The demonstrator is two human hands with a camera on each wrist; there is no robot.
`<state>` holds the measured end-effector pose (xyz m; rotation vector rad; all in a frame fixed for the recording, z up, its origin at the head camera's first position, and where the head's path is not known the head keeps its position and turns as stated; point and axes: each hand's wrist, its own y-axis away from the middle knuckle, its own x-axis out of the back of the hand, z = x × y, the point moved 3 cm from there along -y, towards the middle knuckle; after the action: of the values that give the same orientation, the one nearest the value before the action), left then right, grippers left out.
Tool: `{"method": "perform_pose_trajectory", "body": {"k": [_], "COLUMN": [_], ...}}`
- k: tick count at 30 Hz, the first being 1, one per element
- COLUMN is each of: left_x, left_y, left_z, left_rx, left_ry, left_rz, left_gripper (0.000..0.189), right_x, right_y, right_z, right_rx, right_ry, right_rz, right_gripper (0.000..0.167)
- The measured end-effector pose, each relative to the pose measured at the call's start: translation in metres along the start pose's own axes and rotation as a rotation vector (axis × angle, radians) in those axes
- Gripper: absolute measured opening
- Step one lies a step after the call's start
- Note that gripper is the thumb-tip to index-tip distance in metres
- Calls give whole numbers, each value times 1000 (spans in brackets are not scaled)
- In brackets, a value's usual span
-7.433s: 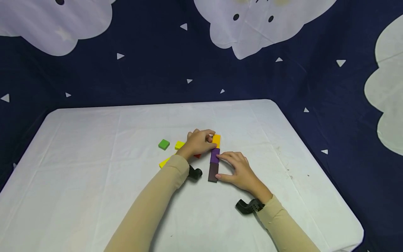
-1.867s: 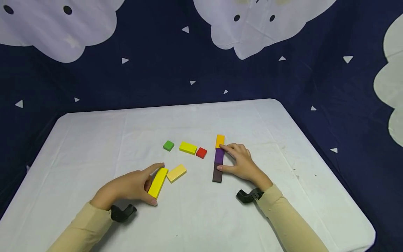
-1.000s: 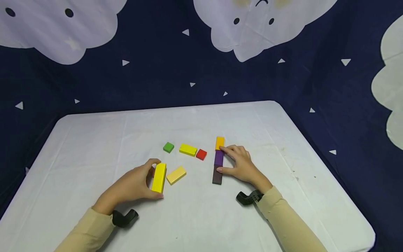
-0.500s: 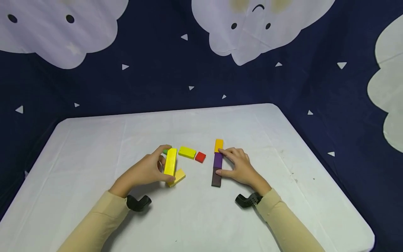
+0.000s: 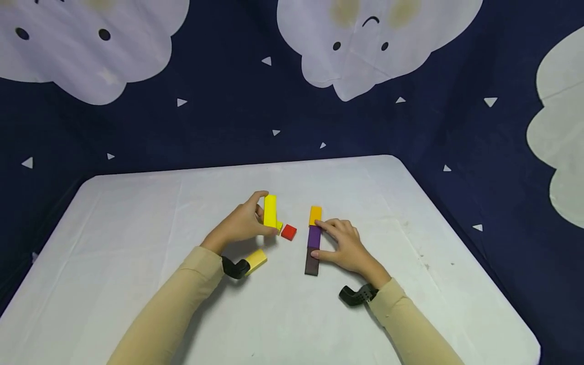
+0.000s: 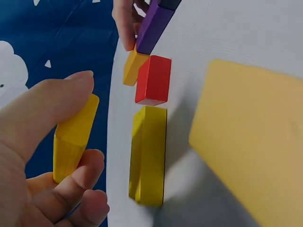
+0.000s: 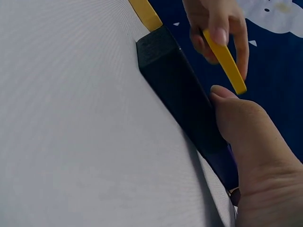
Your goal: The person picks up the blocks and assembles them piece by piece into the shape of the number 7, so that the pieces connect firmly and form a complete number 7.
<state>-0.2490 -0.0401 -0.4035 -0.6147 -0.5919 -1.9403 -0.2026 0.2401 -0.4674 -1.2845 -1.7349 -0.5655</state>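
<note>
My left hand (image 5: 239, 223) pinches a long bright yellow block (image 5: 270, 210) between thumb and fingers, held above the table; the left wrist view shows the same yellow block (image 6: 75, 137) raised. Below it lies another yellow block (image 6: 154, 156), mostly covered in the head view, with a red block (image 5: 289, 232) close to its end. To the right, an orange block (image 5: 315, 215), a purple block (image 5: 314, 236) and a dark brown block (image 5: 312, 264) lie end to end in a row. My right hand (image 5: 347, 246) touches this row's right side with thumb and forefinger.
A pale yellow block (image 5: 257, 261) lies near the left wrist's black camera mount (image 5: 235, 267), partly behind it. A white cloth covers the table (image 5: 292, 324). Behind stands a dark blue curtain (image 5: 219, 126) with cloud shapes.
Earlier the left hand was at the orange block; later it took the yellow block at the left, lifted it and carried it right and away. It now hides the green block. The right hand stays by the row.
</note>
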Motion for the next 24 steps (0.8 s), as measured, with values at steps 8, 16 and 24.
{"method": "perform_pose_trajectory", "body": {"k": [8, 16, 24], "left_x": [-12, -20, -26], "left_y": [-27, -46, -58], "left_z": [8, 14, 18], "left_rx": [26, 37, 72], "left_ry": [21, 60, 101], "left_rz": [-9, 28, 76], "left_gripper": [108, 106, 108], "right_x": [-3, -2, -1], "right_y": [1, 3, 2], "right_z": [-1, 0, 0], "right_rx": [-11, -9, 1], "right_ry": [14, 18, 11], "right_rz": [-3, 4, 13], "right_gripper": [83, 82, 81]}}
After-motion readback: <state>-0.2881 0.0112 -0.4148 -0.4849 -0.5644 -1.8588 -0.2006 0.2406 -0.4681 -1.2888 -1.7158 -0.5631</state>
